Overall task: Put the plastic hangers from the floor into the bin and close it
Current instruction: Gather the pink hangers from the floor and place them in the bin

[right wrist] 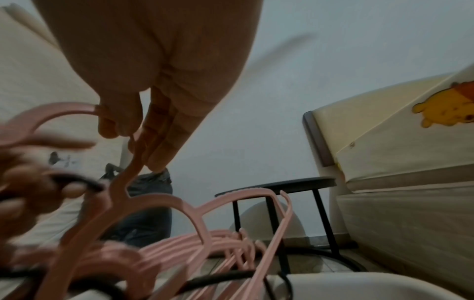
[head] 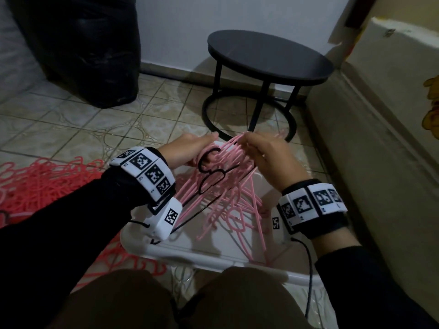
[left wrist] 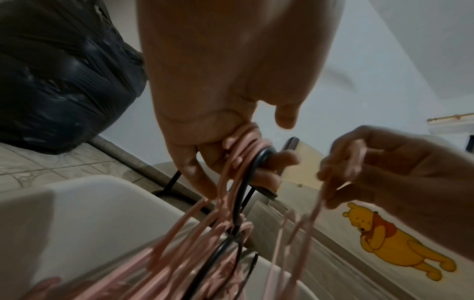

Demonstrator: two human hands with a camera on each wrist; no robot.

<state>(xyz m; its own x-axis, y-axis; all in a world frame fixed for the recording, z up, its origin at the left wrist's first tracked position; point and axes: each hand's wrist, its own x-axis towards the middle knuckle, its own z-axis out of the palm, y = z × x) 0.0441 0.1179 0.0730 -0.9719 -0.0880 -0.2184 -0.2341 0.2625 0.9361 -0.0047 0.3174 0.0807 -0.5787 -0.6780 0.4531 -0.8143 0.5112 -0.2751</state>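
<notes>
Head view: left hand [head: 190, 150] grips a bunch of pink hangers [head: 223, 186] by their hooks; their bodies hang straight below into the white bin [head: 190, 255]. Right hand [head: 266, 157], just beside it, pinches one hanger's neck [right wrist: 133, 162], likely to drop next.

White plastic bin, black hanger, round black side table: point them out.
White plastic bin [head: 202, 254]: head view, near rim.
Black hanger [head: 210, 178]: head view, hook curve.
Round black side table [head: 268, 54]: head view, top.
</notes>
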